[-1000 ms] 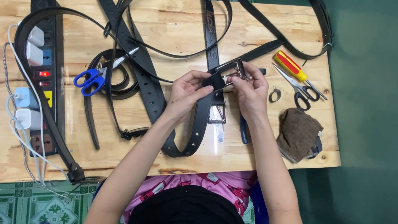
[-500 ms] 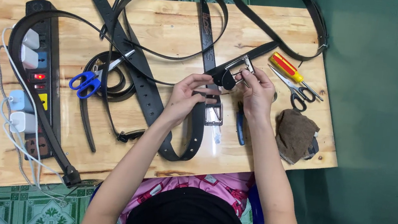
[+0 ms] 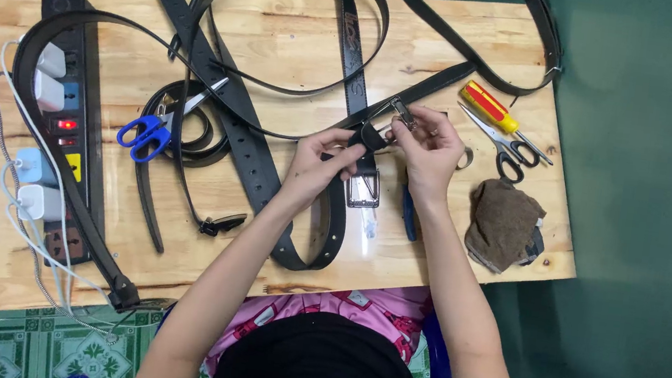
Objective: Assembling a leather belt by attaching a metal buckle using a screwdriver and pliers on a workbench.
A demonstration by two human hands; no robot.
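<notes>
**Buckle and strap end held up over the bench**

While both hands work above the pale wooden tabletop [image 3: 302,48], the left hand [image 3: 318,161] has its fingers curled shut, pinching the end of a black leather belt strap [image 3: 370,138] btwn thumb and forefinger. Right hand [image 3: 431,145] is closed too, fingertips nipping a small silver metal buckle piece [image 3: 403,113] just beside the strap end; whether the two parts touch can't be told at this size. Strap's lower run loops down to the bench, w/ a second square silver buckle [image 3: 363,191] lying under the hands.

Nearby: red-and-yellow screwdriver [image 3: 491,107], grey-handled scissors [image 3: 511,151], brown cloth wad [image 3: 504,222] to the right; blue-handled scissors [image 3: 146,132] and a black power strip [image 3: 66,122] w/ white chargers to the left, other black belts looped across the top.

Risks, as a judgement: the buckle piece is tiny and held by fingertips only, so a slip could drop it among the tangled belts or off the near edge. Pulling the strap could also drag the loose loops, nudging the screwdriver or scissors toward the edge
</notes>
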